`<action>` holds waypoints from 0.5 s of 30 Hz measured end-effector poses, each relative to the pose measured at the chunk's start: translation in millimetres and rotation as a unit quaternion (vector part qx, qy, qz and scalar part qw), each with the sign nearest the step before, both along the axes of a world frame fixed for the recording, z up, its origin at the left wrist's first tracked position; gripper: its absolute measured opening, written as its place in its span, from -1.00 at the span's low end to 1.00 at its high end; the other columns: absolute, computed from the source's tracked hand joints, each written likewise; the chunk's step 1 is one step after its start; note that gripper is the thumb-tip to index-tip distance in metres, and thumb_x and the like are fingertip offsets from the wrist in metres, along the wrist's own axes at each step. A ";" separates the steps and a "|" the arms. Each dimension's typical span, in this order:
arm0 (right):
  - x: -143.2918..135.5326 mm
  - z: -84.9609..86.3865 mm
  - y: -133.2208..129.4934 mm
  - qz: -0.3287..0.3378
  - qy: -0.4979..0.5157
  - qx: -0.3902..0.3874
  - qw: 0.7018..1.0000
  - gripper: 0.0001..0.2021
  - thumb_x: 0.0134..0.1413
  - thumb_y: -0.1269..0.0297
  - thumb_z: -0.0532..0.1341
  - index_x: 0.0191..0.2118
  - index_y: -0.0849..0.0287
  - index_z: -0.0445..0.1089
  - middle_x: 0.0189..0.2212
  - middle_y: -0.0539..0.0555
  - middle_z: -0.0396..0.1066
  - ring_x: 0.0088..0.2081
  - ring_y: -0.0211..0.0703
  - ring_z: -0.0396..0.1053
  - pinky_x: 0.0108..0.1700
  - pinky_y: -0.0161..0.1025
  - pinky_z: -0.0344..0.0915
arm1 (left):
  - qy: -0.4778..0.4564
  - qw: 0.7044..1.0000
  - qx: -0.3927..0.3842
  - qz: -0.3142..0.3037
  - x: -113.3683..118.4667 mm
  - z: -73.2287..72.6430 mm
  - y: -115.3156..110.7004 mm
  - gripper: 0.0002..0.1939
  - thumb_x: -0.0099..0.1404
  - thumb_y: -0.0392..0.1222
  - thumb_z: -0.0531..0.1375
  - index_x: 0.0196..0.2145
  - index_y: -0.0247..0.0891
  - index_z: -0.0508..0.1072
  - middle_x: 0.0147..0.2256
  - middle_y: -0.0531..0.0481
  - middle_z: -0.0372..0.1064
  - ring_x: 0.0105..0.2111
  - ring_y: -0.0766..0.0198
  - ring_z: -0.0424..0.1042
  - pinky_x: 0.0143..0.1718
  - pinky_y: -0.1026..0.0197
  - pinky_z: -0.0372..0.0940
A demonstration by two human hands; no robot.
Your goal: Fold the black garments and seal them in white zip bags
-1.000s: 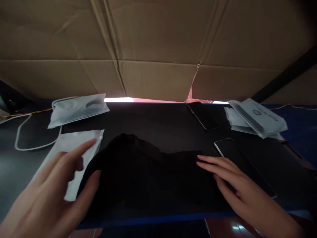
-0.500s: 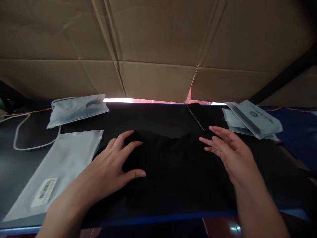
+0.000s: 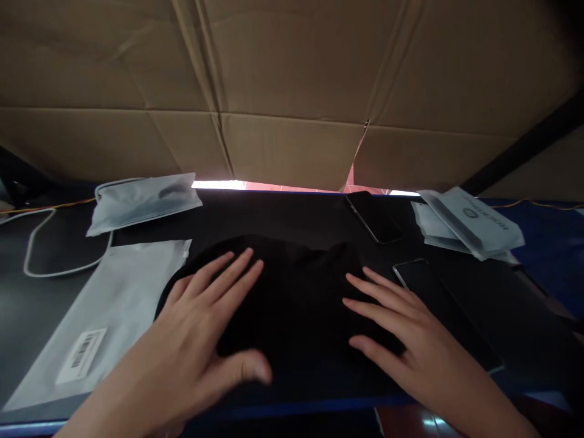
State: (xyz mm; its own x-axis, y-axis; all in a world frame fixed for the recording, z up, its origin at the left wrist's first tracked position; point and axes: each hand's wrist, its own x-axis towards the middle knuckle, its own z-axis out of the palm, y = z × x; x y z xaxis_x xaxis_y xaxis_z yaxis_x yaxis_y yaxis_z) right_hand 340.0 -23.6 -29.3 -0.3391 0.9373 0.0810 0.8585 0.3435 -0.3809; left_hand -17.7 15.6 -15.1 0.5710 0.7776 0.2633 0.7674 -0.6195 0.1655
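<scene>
A black cloth lies in the middle of the dark table, its top edge slightly wrinkled. My left hand rests on its left part with the fingers spread and the thumb pointing right. On the right side of the cloth is my right hand, fingers apart and pointing left. Neither hand grips anything. Left of my left hand lies a frosted zip bag with a barcode label. Beside my right hand is a dark flat device, partly covered by the hand and wrist.
A black phone lies at the back right, near frosted packets. Another frosted bag and a white cable are at the back left. Cardboard stands behind the table.
My right hand has moved left and down onto the cloth, uncovering the dark device beside it. My left hand has moved slightly nearer and flattened, its fingers straighter.
</scene>
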 end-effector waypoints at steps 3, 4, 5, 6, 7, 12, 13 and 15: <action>-5.5 -0.2 0.7 -0.005 -0.008 0.020 1.000 -0.84 0.47 0.15 0.27 0.00 -0.16 0.63 0.34 -0.05 0.48 0.42 0.21 0.34 0.32 0.37 0.42 | -0.015 0.998 -0.025 -0.049 16.5 6.5 -8.7 -0.45 0.44 0.32 0.29 0.21 -0.02 0.54 0.22 -0.13 0.55 0.12 -0.19 0.55 0.06 -0.15 0.44; -7.3 0.0 1.3 -0.014 0.000 0.034 0.999 -0.84 0.48 0.21 0.25 -0.07 -0.10 0.62 0.25 -0.01 0.56 0.33 0.18 0.44 0.27 0.34 0.46 | -0.017 0.998 -0.033 -0.052 22.1 6.8 -8.9 -0.72 0.53 0.11 0.26 0.02 -0.06 0.60 0.05 -0.07 0.62 -0.05 -0.06 0.59 -0.05 -0.06 0.44; -8.1 1.2 1.3 -0.028 0.013 0.053 0.998 -0.82 0.50 0.25 0.22 -0.11 -0.07 0.60 0.14 0.03 0.62 0.23 0.15 0.53 0.22 0.30 0.49 | -0.021 0.998 -0.036 -0.053 26.5 7.0 -8.3 -0.83 0.57 -0.09 0.19 -0.15 -0.11 0.59 -0.11 -0.03 0.63 -0.20 0.04 0.58 -0.15 0.00 0.41; -7.2 3.9 -0.1 -0.041 0.029 0.072 0.996 -0.81 0.51 0.27 0.20 -0.12 -0.05 0.59 0.04 0.04 0.65 0.13 0.11 0.58 0.17 0.25 0.52 | -0.027 0.997 -0.038 -0.054 29.2 7.7 -7.6 -0.77 0.56 -0.24 0.13 -0.25 -0.13 0.55 -0.22 0.00 0.60 -0.30 0.11 0.53 -0.21 0.04 0.37; -4.3 8.1 -3.1 -0.044 0.044 0.080 0.995 -0.80 0.51 0.26 0.19 -0.12 -0.05 0.58 -0.03 0.04 0.66 0.06 0.08 0.61 0.12 0.20 0.55 | -0.036 0.997 -0.038 -0.056 29.7 9.3 -7.3 -0.74 0.54 -0.30 0.10 -0.29 -0.15 0.52 -0.26 0.00 0.57 -0.34 0.14 0.50 -0.24 0.06 0.35; 21.4 39.7 -29.0 0.060 0.063 -0.046 0.995 -0.85 0.35 0.09 0.40 -0.01 -0.21 0.62 0.01 -0.04 0.69 0.16 0.06 0.60 0.07 -0.05 0.64 | -0.074 0.979 -0.125 -0.143 12.0 27.1 -13.1 -0.77 0.49 0.11 0.29 -0.05 0.01 0.65 -0.05 0.00 0.64 -0.09 0.07 0.60 -0.07 0.08 0.50; 21.6 43.3 -29.6 0.058 0.063 -0.036 0.996 -0.79 0.37 0.09 0.38 0.07 -0.23 0.61 0.07 -0.05 0.68 0.22 0.07 0.57 0.13 -0.02 0.63 | -0.081 0.979 -0.125 -0.141 10.2 28.6 -12.4 -0.70 0.49 0.16 0.28 0.04 0.05 0.65 0.01 0.00 0.65 -0.04 0.05 0.62 -0.03 0.08 0.52; 11.3 43.5 -20.6 0.031 0.046 0.033 0.998 -0.69 0.48 0.17 0.24 0.23 -0.26 0.55 0.25 -0.08 0.58 0.38 0.08 0.42 0.29 0.12 0.53 | -0.082 0.989 -0.082 -0.096 13.2 24.9 -5.8 -0.58 0.54 0.16 0.22 0.23 0.03 0.58 0.17 -0.04 0.60 0.12 -0.03 0.60 0.11 -0.02 0.53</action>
State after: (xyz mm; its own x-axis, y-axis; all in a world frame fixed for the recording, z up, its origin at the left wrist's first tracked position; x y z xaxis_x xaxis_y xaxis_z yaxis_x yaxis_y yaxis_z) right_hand 351.4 -44.2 14.2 -0.3853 0.9058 0.1762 0.7967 0.4229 -0.4319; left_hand -4.5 9.8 9.7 0.6721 0.6989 0.2445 0.5927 -0.7058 0.3881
